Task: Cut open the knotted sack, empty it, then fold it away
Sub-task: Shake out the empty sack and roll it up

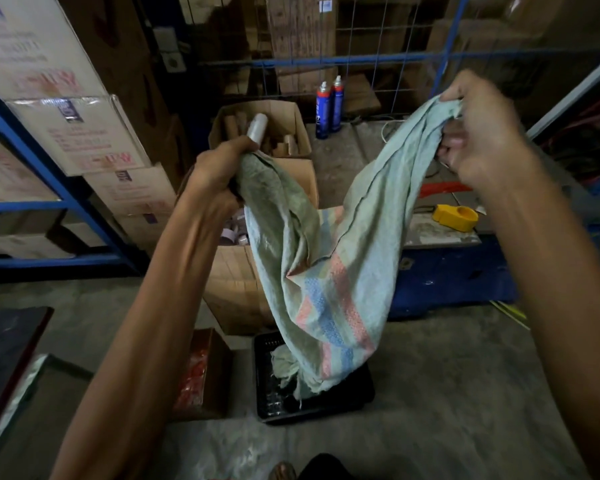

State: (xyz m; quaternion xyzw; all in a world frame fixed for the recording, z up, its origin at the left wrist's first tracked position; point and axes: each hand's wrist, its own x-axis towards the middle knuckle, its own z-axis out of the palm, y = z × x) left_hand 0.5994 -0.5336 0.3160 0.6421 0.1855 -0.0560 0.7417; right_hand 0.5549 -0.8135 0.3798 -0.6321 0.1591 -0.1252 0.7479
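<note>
A pale green woven sack (pixel 329 268) with red and blue stripes hangs limp between my two hands in the head view. My left hand (pixel 219 174) grips one bunched top corner. My right hand (pixel 478 133) holds the other top edge, higher and further right. The sack's frayed lower end (pixel 291 372) dangles into a black plastic crate (pixel 361 393) on the floor. What lies inside the crate is too dark to tell.
Open cardboard boxes (pixel 236 292) with rolls stand behind the sack. Two blue spray cans (pixel 328 107) and a yellow tape dispenser (pixel 456 216) sit on a blue pallet (pixel 454 275). Blue shelving (pixel 49 174) with cartons is at left. A red-filled box (pixel 201 372) stands beside the crate.
</note>
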